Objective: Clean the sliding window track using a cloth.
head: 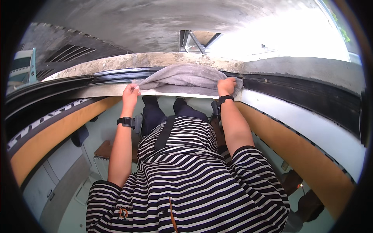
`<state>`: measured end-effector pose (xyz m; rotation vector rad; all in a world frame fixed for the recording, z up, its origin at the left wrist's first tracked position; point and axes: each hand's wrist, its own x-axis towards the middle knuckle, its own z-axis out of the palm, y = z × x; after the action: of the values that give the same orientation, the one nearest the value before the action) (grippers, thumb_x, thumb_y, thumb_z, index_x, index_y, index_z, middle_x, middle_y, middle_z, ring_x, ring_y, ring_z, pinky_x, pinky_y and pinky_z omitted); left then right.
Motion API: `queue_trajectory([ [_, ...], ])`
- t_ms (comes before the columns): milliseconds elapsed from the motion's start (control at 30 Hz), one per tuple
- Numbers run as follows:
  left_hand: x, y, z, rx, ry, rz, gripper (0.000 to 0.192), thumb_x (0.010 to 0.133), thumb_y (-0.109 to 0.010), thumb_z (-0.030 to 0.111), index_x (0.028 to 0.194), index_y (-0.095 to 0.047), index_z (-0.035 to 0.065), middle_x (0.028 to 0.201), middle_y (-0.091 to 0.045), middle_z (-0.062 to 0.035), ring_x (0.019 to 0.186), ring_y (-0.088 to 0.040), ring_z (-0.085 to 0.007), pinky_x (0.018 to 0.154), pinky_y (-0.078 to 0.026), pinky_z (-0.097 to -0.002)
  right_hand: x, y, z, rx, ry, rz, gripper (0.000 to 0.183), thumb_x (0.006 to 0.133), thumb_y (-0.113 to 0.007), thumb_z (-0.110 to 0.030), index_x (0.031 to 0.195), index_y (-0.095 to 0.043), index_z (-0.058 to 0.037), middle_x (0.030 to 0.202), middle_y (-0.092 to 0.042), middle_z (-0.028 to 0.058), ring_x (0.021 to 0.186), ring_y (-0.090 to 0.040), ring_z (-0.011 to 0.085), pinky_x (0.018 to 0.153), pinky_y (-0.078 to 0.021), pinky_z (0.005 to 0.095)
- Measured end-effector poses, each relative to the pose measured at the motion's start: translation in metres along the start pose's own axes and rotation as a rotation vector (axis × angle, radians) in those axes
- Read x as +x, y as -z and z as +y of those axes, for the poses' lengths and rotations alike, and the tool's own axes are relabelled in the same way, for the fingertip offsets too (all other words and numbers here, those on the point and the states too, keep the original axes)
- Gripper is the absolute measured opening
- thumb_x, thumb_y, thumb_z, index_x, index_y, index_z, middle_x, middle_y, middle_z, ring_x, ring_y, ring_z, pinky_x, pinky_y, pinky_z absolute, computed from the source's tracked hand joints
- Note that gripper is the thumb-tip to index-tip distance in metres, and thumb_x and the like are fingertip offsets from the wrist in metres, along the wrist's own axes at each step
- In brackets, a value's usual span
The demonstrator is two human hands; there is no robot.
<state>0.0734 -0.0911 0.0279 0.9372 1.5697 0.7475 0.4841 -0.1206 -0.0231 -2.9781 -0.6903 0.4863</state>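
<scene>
A grey cloth point(183, 78) lies bunched across a window sill, over the dark sliding-window track point(125, 74). My left hand point(132, 92) pinches the cloth's left corner between thumb and fingers. At the cloth's right end, my right hand point(227, 86) grips its edge with curled fingers. Between the two hands the cloth spreads in loose folds, its far edge reaching the rough outer ledge point(110, 64). A strip of white sill point(186, 94) shows along the near side. Both wrists wear black straps with a small device.
Black window frame parts point(306, 96) run to the right, and more track curves away at left. Outside stand a concrete wall point(140, 17) and an opened window pane point(193, 42). Orange-brown bands point(291, 145) flank me below the sill. A brown seat point(103, 150) is beside me.
</scene>
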Motion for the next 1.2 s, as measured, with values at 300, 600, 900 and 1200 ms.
queue_trajectory([
  [300, -0.001, -0.001, -0.007, 0.004, 0.002, 0.046, 0.011, 0.086, -0.054, 0.006, 0.095, -0.054, -0.0006, 0.087, -0.058, -0.0063, 0.076, -0.057, -0.0107, 0.066, -0.052, -0.0249, -0.004, -0.007, 0.017, 0.128, 0.128, 0.132, 0.034, 0.074, -0.059, -0.02, 0.099, -0.047, -0.0022, 0.106, -0.052, 0.0173, 0.092, -0.057, 0.0375, 0.077, -0.0471, 0.0462],
  [600, 0.009, 0.008, -0.011, 0.036, 0.034, 0.001, 0.01, 0.086, -0.054, 0.006, 0.095, -0.055, 0.0003, 0.086, -0.057, -0.0061, 0.075, -0.056, -0.0109, 0.064, -0.052, -0.0246, 0.011, 0.016, 0.074, 0.189, 0.665, -0.11, 0.033, 0.078, -0.061, -0.026, 0.107, -0.052, -0.0134, 0.103, -0.058, 0.0143, 0.1, -0.054, 0.0343, 0.08, -0.0451, 0.043],
  [900, 0.01, -0.001, 0.006, 0.081, 0.029, -0.056, 0.01, 0.086, -0.054, 0.006, 0.094, -0.054, 0.0007, 0.085, -0.055, -0.0047, 0.075, -0.055, -0.0101, 0.064, -0.053, -0.0247, 0.02, 0.027, 0.079, -0.148, 0.662, -0.366, 0.056, 0.076, -0.065, -0.029, 0.127, -0.044, -0.0181, 0.13, -0.038, 0.0163, 0.107, -0.052, 0.0355, 0.086, -0.0451, 0.0424],
  [1200, 0.008, -0.016, -0.003, 0.073, 0.06, -0.034, 0.012, 0.087, -0.053, 0.007, 0.097, -0.053, -0.0002, 0.091, -0.056, -0.0066, 0.08, -0.057, -0.0121, 0.066, -0.053, -0.0256, 0.023, 0.031, 0.034, -0.459, 0.525, -0.611, 0.053, 0.08, -0.059, -0.035, 0.126, -0.045, -0.0132, 0.127, -0.041, 0.0252, 0.105, -0.054, 0.0373, 0.089, -0.0434, 0.0448],
])
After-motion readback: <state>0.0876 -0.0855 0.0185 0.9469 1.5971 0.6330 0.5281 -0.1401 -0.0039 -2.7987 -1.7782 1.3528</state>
